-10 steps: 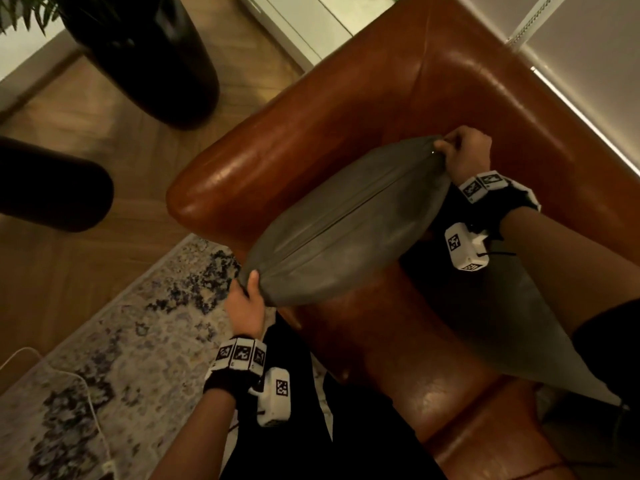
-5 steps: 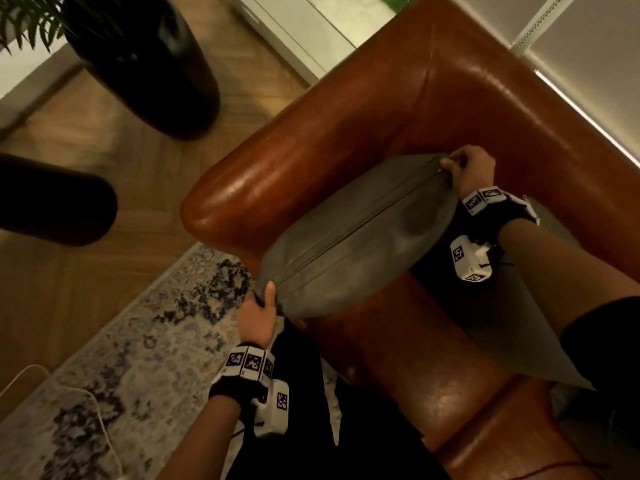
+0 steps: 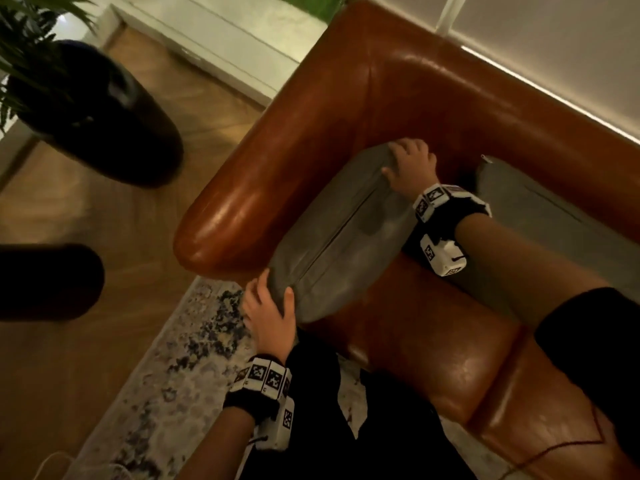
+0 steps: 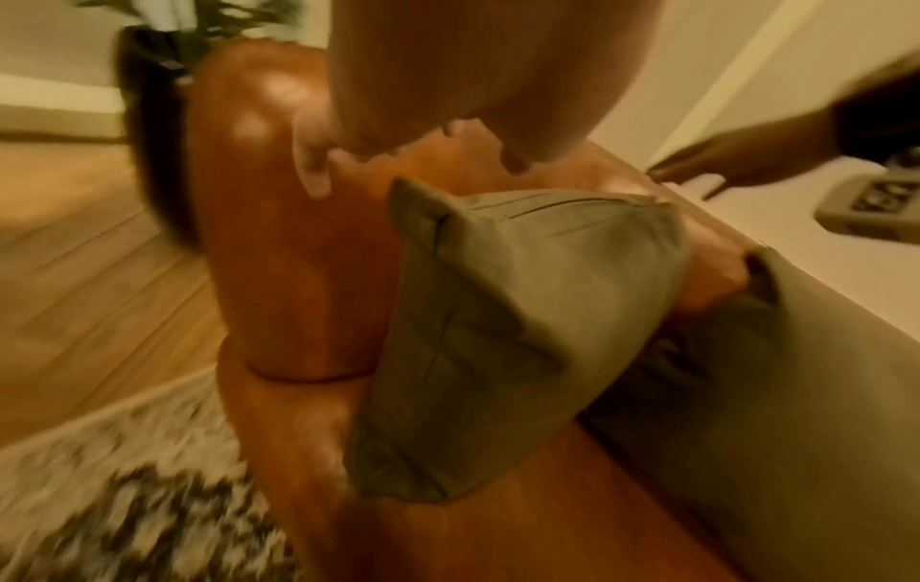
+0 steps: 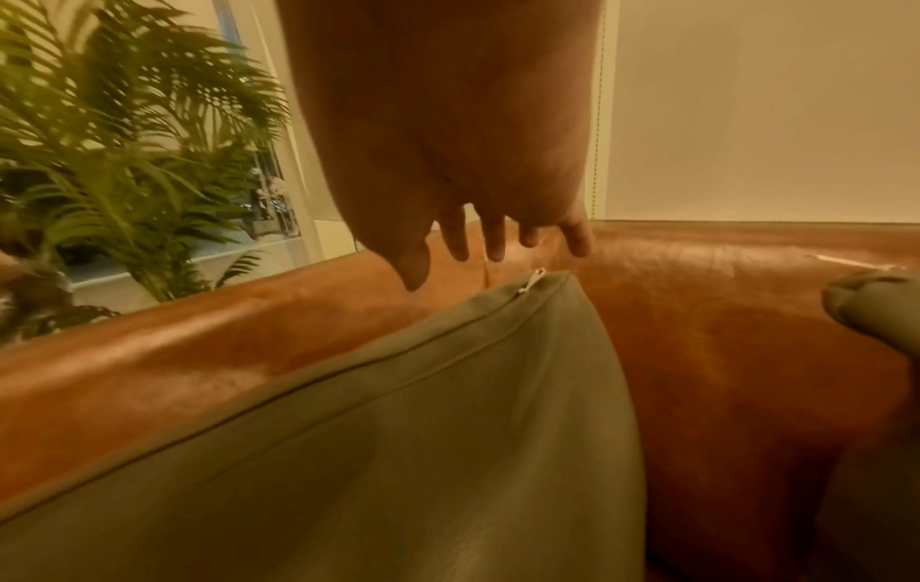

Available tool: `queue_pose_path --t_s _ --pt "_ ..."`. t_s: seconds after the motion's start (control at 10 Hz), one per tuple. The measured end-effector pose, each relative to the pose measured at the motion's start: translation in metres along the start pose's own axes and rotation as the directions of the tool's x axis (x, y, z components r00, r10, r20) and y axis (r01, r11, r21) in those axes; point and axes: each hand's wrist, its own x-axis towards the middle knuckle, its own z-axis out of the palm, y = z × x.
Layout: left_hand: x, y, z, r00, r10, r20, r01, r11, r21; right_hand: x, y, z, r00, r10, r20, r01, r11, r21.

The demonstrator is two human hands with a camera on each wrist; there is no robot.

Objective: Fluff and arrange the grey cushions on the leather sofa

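Observation:
A grey cushion (image 3: pixel 339 244) stands on edge on the brown leather sofa (image 3: pixel 433 98), zip side up, along the armrest (image 3: pixel 259 174). My left hand (image 3: pixel 268 306) is at its near corner with the thumb on the fabric. In the left wrist view the cushion (image 4: pixel 523 315) sits below that hand (image 4: pixel 408 98), whose fingers are loose and hold nothing. My right hand (image 3: pixel 410 164) rests at the far corner. In the right wrist view its (image 5: pixel 473 177) fingers are straight just above the cushion (image 5: pixel 398 433). A second grey cushion (image 3: pixel 554 230) leans on the backrest to the right.
A dark plant pot (image 3: pixel 104 126) with a palm stands on the wood floor beyond the armrest, and a dark round object (image 3: pixel 45 282) lies at the left. A patterned rug (image 3: pixel 166 375) with a white cable (image 3: pixel 52 459) lies in front of the sofa. My legs stand against the seat front.
The cushion has come down from mid-air onto the seat beside the armrest. Both hands have let go of its corners and opened.

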Motion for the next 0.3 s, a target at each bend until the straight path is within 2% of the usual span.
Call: queue_pose_path --t_s 0.1,0.2,0.3 --pt "0.005 0.011 -0.006 0.945 0.284 0.163 -0.309 0.938 0.158 -0.039 -0.009 -0.002 0.999 -0.046 -0.025 0.046 0.999 0.005" --pt "0.015 0.029 -0.003 0.814 0.520 0.260 -0.577 0.779 0.248 -0.091 -0.002 -0.004 0.995 -0.051 -0.089 0.058 0.995 0.079" --pt "-0.006 0.026 0.007 0.670 0.657 0.347 -0.741 0.618 0.261 -0.175 0.023 0.021 0.992 -0.040 -0.122 0.066 0.972 0.224"
